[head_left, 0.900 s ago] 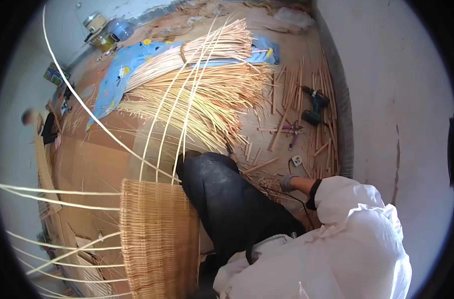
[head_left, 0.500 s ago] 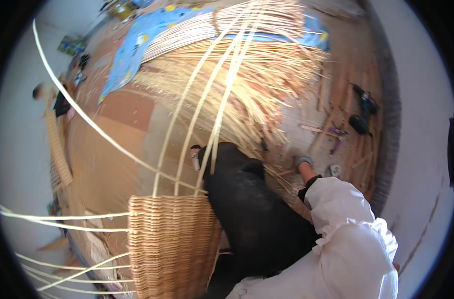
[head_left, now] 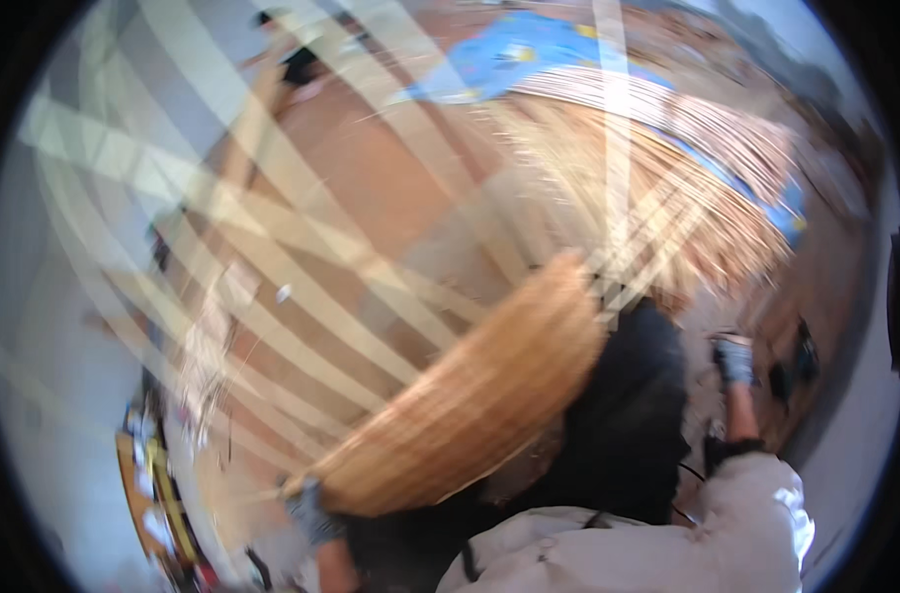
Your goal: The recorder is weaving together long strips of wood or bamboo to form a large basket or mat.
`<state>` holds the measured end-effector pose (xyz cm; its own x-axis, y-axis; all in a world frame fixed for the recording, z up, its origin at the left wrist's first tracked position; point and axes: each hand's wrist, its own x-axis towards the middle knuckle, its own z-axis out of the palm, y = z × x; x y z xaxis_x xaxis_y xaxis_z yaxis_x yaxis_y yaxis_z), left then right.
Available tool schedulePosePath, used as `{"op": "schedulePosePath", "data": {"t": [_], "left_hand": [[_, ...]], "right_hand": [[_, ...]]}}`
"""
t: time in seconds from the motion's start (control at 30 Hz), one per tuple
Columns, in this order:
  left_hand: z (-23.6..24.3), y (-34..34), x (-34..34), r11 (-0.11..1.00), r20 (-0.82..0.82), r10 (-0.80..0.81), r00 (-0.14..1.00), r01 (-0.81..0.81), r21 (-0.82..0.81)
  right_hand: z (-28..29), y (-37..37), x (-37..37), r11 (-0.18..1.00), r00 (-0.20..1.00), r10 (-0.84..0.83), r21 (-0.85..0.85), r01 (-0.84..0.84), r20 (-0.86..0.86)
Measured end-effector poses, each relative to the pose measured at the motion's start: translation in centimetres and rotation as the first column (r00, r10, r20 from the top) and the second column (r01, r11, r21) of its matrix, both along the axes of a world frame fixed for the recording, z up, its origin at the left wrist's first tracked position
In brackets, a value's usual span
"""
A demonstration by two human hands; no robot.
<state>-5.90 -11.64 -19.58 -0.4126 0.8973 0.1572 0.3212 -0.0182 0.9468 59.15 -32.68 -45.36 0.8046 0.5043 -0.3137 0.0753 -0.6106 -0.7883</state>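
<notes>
My left hand [head_left: 313,516], in a grey glove, grips the lower left corner of a curved woven wicker panel [head_left: 470,385]. Long pale weaving strands [head_left: 346,301] fan out from the panel, streaked by motion. My right hand [head_left: 734,358], also gloved, is low at the right beside my dark-clad leg, apart from the panel; its fingers are smeared, and what it touches is unclear. My dark trousers [head_left: 618,435] show behind the panel.
Cane bundles [head_left: 727,237] lie on a blue patterned cloth [head_left: 524,49] toward the back right. A drill [head_left: 804,356] lies near the right wall. Another person [head_left: 297,54] is at the far back. A wooden item with clutter [head_left: 138,484] stands at the lower left.
The view has swung left, blurring the scene. The woven panel has turned from upright to a diagonal, its strands swept upward, and my left hand has come into view gripping its corner.
</notes>
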Motion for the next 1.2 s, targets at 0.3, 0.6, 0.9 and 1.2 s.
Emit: {"op": "schedulePosePath", "data": {"t": [0.3,0.6,0.9,1.2], "left_hand": [[-1.1,0.2,1.9,0.990,0.367,-0.143,0.919,0.134,0.050],[1.8,-0.6,1.7,0.836,-0.291,-0.481,0.827,0.532,0.131],[3.8,2.6,-1.0,0.624,0.363,-0.750,0.553,0.774,0.108],[3.6,2.6,3.6,0.671,0.428,-0.740,0.518,0.616,0.414]], "right_hand": [[36.4,15.3,-30.1,0.134,0.551,0.807,0.841,-0.524,0.214],[39.8,24.0,-48.9,0.040,0.241,0.958,0.763,-0.645,0.154],[39.1,23.4,-46.6,0.192,0.309,0.950,0.850,-0.491,-0.036],[46.3,29.4,-47.9,0.511,0.491,0.859,0.224,-0.830,-0.144]]}}
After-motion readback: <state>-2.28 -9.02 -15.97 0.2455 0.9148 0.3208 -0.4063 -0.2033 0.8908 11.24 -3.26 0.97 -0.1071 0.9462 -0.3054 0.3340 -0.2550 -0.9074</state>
